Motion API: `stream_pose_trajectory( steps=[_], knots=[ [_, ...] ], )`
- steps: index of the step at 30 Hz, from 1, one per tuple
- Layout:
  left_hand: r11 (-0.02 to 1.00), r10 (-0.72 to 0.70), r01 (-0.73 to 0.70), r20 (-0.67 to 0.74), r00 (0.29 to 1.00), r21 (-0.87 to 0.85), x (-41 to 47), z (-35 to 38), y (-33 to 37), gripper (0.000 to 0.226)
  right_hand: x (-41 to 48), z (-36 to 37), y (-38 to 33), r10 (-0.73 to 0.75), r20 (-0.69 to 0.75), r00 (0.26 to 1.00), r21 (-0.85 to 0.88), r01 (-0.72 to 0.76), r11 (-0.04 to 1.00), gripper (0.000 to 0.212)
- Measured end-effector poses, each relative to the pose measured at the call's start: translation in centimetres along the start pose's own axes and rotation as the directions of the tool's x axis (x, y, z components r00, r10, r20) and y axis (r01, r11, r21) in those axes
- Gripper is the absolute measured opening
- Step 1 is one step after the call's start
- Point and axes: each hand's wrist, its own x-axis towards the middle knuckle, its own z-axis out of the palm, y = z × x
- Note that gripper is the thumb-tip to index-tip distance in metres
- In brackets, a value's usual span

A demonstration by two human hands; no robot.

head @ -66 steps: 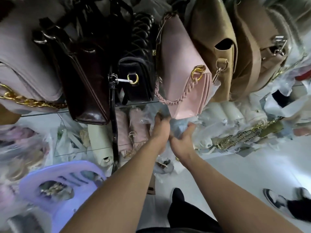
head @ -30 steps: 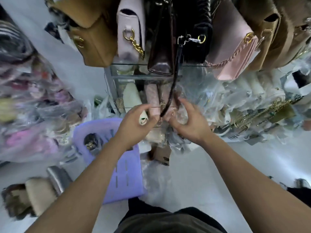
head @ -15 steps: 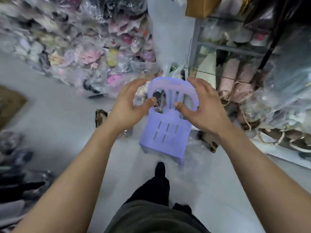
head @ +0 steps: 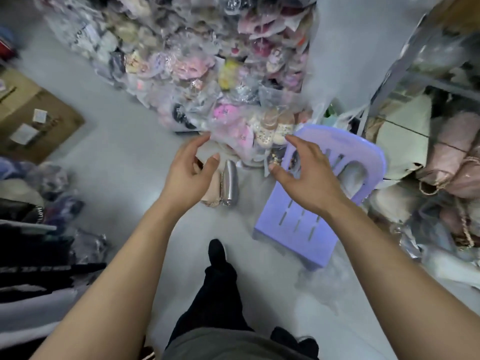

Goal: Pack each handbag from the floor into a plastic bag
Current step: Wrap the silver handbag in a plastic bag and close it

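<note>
Two handbags lie side by side on the grey floor: a silver handbag (head: 230, 181) and a beige handbag (head: 211, 196), the latter partly hidden by my left hand (head: 188, 175). My right hand (head: 305, 178) hovers over the purple chair. A thin clear plastic bag (head: 244, 141) hangs as a hazy sheet between the fingertips of both hands, just above and behind the handbags. My fingers are curved and spread at its edge. The blur hides the exact grip.
A lilac plastic chair (head: 311, 237) stands right of the handbags. Behind them is a tall pile of goods in clear bags (head: 187, 53). A rack with pink and cream handbags (head: 457, 152) is at the right, a cardboard box (head: 33, 118) and dark clothing (head: 28, 258) at the left. My foot (head: 217, 253) is below.
My view has swung from the hanging handbags on the rack down to the floor. Both hands have come away from the shelf with the clear bag and are now over the floor handbags.
</note>
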Motion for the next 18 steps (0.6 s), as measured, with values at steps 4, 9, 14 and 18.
stream_pose_trajectory(
  steps=[4,9,14,18],
  knots=[
    [0.998,-0.063,0.063,0.048,0.997,0.005,7.6,-0.8,-6.6,0.043,7.1,7.2,-1.2,0.095,0.025,0.995,0.018,-0.096,0.995,0.068],
    [0.987,-0.146,0.129,0.217,0.965,0.090,14.9,-0.1,-14.1,0.038,14.2,14.4,-0.9,0.246,0.046,0.968,0.047,-0.248,0.967,0.066],
    [0.945,-0.319,0.285,0.263,0.911,0.158,19.4,3.8,-21.7,0.038,19.0,19.2,2.1,0.309,0.052,0.949,0.081,-0.313,0.946,0.064],
    [0.906,-0.418,0.387,0.227,0.880,0.169,22.0,9.9,-28.3,0.040,23.1,24.7,7.1,0.311,0.072,0.948,0.115,-0.318,0.941,0.063]
  ],
)
